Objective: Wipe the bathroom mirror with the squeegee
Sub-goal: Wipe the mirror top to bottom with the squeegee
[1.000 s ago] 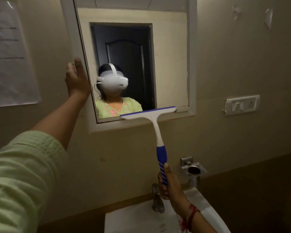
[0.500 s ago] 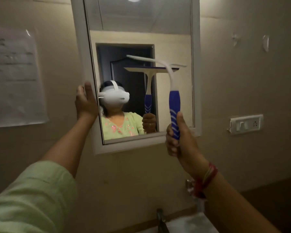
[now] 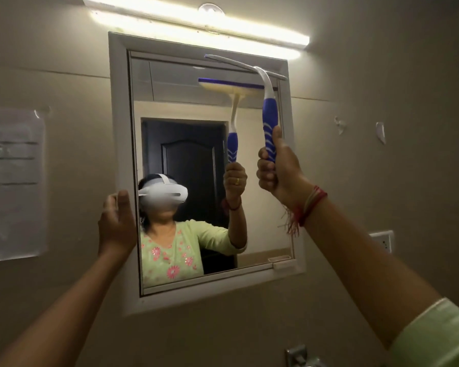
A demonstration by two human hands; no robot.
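**Blue-handled squeegee (image 3: 269, 115) up at top right of mirror (image 3: 186, 102)**

Far left: paper sheet (image 3: 11, 181) stuck on the beige wall, text blurred.

Left hand (image 3: 117, 223) is raised against the left edge of the white frame (image 3: 119, 128), about mid-height. Its fingers are loose and uncurled, thumb up, gripping nothing. The hand is a bit motion-blurred.

The mirror hangs on the wall and is tilted in view. A lit tube light (image 3: 196, 22) runs along just above the frame. The glass reflects a person in a headset and green top, a dark door, and the squeegee.

The squeegee blade lies along the mirror's top edge on the right side, its left end higher. Cannot tell if the rubber is flat on the glass. The curved white neck drops into a blue grip with white stripes.

Right hand (image 3: 278, 170) is wrapped tight round the lower grip, thumb up along the handle. There is a red thread band (image 3: 308, 207) at the wrist and a green sleeve (image 3: 435, 335) lower right.

Right of the mirror, a switch plate (image 3: 382, 241) is on the wall. A metal tap (image 3: 300, 357) shows at the bottom edge.
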